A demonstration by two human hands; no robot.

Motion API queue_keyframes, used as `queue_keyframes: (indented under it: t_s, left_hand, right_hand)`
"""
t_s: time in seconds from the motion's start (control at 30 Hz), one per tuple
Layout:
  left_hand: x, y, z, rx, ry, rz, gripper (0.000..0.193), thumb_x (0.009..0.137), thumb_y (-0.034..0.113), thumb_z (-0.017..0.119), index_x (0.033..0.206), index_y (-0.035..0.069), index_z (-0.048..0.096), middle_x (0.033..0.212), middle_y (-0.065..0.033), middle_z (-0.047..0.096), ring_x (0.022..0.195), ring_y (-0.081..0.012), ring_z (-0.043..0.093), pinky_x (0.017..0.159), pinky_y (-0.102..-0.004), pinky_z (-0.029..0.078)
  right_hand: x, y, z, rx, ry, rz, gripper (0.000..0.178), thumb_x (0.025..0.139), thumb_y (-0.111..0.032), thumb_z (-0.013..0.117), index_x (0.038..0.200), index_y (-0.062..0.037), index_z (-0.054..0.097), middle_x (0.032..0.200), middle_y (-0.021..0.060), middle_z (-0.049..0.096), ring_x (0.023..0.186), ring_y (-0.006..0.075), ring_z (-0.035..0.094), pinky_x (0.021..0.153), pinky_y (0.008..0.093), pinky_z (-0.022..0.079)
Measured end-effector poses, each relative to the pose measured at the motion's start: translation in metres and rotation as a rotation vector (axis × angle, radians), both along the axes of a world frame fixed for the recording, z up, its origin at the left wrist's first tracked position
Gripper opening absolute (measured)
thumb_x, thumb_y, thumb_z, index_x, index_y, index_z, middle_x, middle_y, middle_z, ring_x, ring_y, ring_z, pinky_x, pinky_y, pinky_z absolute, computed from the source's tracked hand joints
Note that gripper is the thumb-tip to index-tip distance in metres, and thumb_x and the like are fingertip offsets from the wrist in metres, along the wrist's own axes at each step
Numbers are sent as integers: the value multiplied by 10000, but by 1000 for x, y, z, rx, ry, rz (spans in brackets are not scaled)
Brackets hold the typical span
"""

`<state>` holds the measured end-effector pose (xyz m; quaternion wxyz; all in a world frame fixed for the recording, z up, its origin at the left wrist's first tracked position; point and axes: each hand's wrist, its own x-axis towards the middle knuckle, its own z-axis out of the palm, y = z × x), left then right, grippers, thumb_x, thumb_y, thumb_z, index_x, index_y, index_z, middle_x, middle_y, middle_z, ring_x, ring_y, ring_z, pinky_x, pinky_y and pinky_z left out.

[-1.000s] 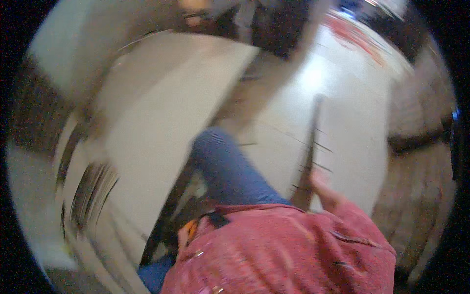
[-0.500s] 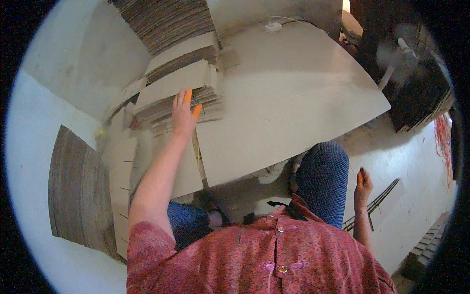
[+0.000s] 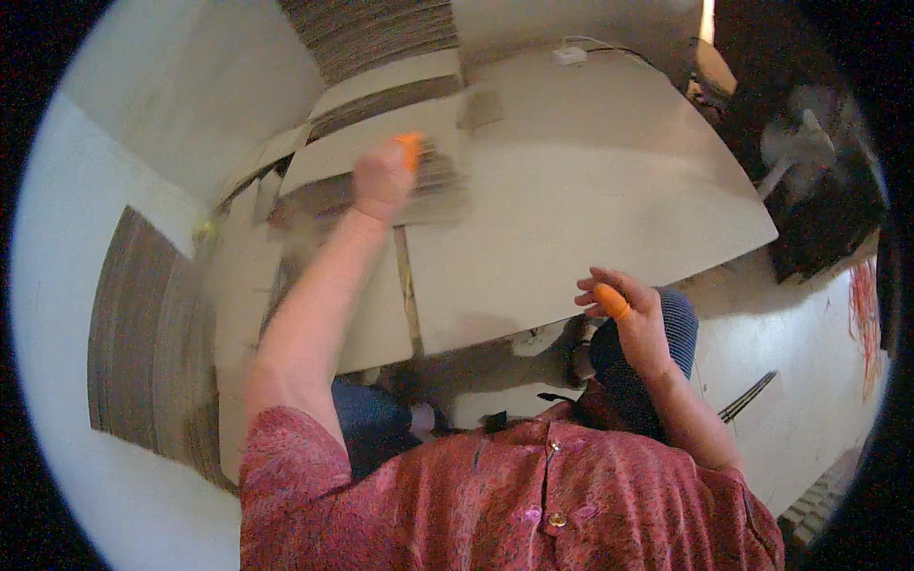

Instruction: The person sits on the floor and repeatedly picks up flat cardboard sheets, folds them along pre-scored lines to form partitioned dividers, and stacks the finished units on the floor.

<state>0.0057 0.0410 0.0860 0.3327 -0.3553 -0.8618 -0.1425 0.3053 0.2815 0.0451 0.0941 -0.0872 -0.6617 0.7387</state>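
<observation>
My left hand (image 3: 386, 174) reaches over the near stack of flat cardboard sheets (image 3: 333, 152), at the right part of its top. It wears orange finger covers (image 3: 409, 147). Motion blurs its fingers, so whether they grip a sheet cannot be made out. The right end of that stack is smeared too. My right hand (image 3: 636, 324) hangs over the near table edge, above my right knee. Its fingers are apart with nothing in them, and an orange cover sits on its thumb.
Beneath the stacks lies a pale tabletop (image 3: 581, 190) with a dark gap near its left part. Taller cardboard piles (image 3: 381, 38) rise behind, and another pile (image 3: 143, 333) stands at the left. A white plug box (image 3: 569, 56) with a cable lies at the back. Red strings (image 3: 864, 324) hang at the right.
My right hand has come up from low at the right to the table's near edge, its fingers spreading. My left hand has moved right and slightly farther away over the stack. The view has shifted.
</observation>
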Motion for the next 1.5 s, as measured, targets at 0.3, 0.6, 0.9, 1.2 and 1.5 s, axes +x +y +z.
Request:
queue_keyframes:
  t_s: [0.3,0.6,0.9,1.2,1.5]
  left_hand:
    - [194,-19,-74,-18,-181,-406,389,753,151,620,1116,17,579,1162,-158,556,1059,-323,533,852,-384,473]
    - [137,-172,-76,-569,-601,688,225,815,217,541,901,24,619,845,-177,644,759,-345,618,705,-437,506]
    - [125,-133,15,-177,-740,324,158,763,133,580,815,-8,631,755,-212,619,689,-315,610,624,-413,465]
    - [207,-25,20,-431,-615,-78,131,763,117,569,777,-10,598,742,-197,608,685,-348,618,625,-407,505]
    - [231,1,32,-580,-397,-202,101,765,88,541,821,6,555,742,-180,561,663,-343,617,583,-408,517]
  right_hand:
    - [-18,-16,-20,-90,-168,-43,170,882,-131,512,935,-24,632,794,23,618,643,94,536,526,258,422]
    - [-10,-18,-30,171,-340,118,208,856,-159,571,959,9,637,829,11,626,745,110,551,643,247,428]
    - [-8,-31,8,377,375,-230,151,827,-106,618,914,10,661,759,11,662,625,97,563,567,241,441]
    - [-17,-49,21,544,335,-150,136,829,-34,575,937,0,651,726,46,635,662,100,539,595,256,439]
    - [-7,-29,21,554,266,-9,153,836,-94,599,934,19,630,748,144,642,672,132,581,624,279,455]
